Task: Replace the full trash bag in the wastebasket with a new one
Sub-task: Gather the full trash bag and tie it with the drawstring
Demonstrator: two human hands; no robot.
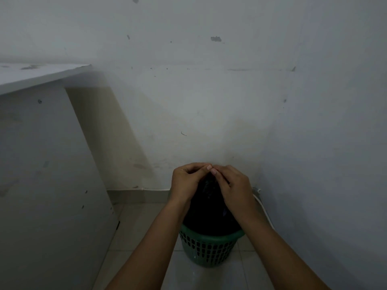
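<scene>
Bag top — between both hands

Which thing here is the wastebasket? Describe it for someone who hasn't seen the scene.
Find the white wall's corner at the tiled floor. There stands a round green plastic wastebasket with lattice sides, the only green thing, a black trash bag rising from it.

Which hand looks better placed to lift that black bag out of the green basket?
Neither clearly. The left hand and right hand both pinch the gathered top of the black trash bag above the green wastebasket. Probably both lift together.
</scene>
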